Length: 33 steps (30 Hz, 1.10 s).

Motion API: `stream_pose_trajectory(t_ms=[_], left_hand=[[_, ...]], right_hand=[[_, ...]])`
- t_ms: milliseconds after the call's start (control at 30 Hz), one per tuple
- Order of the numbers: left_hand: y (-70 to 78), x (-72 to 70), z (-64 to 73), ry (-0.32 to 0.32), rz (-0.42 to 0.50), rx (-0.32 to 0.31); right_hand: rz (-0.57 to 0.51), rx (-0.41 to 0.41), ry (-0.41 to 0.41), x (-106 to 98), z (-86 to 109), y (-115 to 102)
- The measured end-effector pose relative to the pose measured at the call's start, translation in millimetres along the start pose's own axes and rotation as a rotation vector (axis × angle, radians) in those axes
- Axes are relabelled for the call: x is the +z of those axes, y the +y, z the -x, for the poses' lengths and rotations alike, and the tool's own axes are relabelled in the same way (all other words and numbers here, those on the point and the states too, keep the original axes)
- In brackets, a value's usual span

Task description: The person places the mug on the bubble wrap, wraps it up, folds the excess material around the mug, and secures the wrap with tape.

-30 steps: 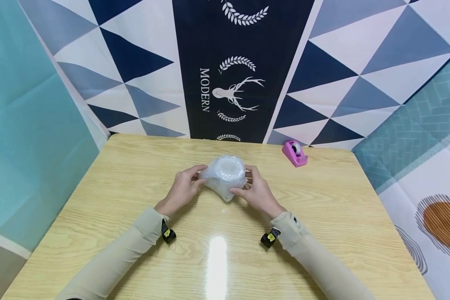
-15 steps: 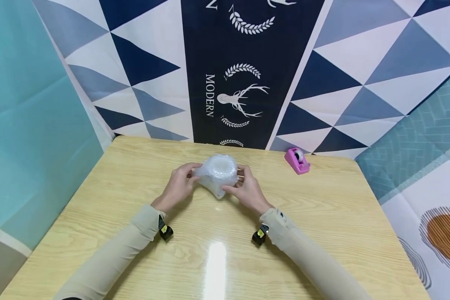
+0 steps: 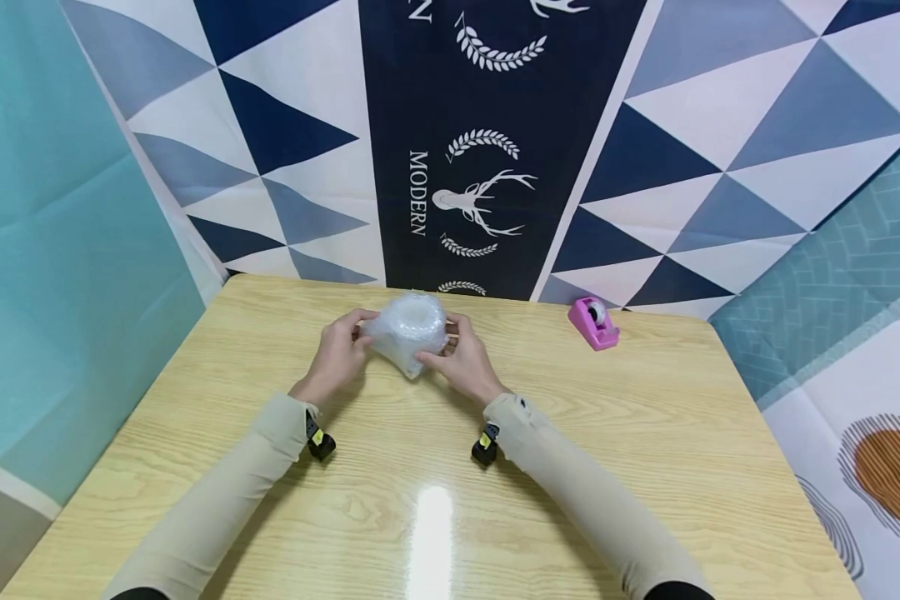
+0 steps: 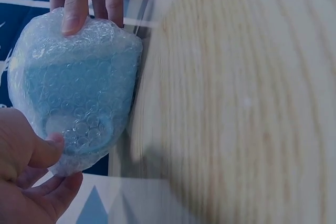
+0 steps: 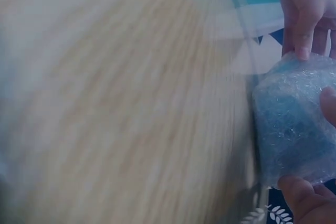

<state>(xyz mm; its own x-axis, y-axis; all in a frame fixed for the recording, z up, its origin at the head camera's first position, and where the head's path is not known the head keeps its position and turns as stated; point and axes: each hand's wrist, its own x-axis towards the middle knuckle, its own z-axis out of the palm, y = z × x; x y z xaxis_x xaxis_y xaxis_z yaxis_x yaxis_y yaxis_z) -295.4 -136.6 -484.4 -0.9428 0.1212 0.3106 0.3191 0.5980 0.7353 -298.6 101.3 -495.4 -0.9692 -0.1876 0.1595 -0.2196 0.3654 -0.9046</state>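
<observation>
A bubble-wrapped mug [image 3: 412, 329] is near the far edge of the table, between both hands. Its bluish body shows through the clear wrap, and in the left wrist view a rounded loop like a handle [image 4: 102, 137] is visible. My left hand [image 3: 336, 350] pinches the wrap at the left side, thumb in front and fingers behind. At the right side, my right hand [image 3: 465, 358] grips the bundle with its thumb in front and fingers around the side. Whether the base touches the table cannot be told.
A pink tape dispenser [image 3: 594, 323] with a roll of tape stands at the table's back right. The wood-grain table [image 3: 390, 467] meets a patterned wall cloth [image 3: 495, 100] behind. Cloth panels hang left and right.
Both hands have carried the wrapped mug leftward and slightly toward the back of the table, keeping the same hold. The head view shifted a little early on. The tape dispenser stays put.
</observation>
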Motion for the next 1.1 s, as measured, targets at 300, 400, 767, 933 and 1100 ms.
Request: stream_pose_trajectory(t_ms=[300,400,767,933,1100], left_hand=[[-8.2,-6.9,-12.0,0.009,0.011,-0.055],[-8.7,-9.0,-15.3,0.001,0.017,-0.071],[-21.5,-17.5,-26.3,0.037,-0.012,-0.081],[-27.8,-19.9,-33.2,0.067,-0.023,-0.093],[-33.3,-20.6,-40.0,0.076,0.005,-0.103]], right_hand=[[0.042,-0.020,0.015,12.6,-17.5,-1.6],[0.043,-0.028,0.019,15.0,-22.9,-0.1],[0.062,-0.068,0.016,32.2,-43.4,0.0],[0.075,-0.082,0.015,38.7,-51.6,-1.3],[0.096,-0.072,0.020,42.8,-58.6,-1.3]])
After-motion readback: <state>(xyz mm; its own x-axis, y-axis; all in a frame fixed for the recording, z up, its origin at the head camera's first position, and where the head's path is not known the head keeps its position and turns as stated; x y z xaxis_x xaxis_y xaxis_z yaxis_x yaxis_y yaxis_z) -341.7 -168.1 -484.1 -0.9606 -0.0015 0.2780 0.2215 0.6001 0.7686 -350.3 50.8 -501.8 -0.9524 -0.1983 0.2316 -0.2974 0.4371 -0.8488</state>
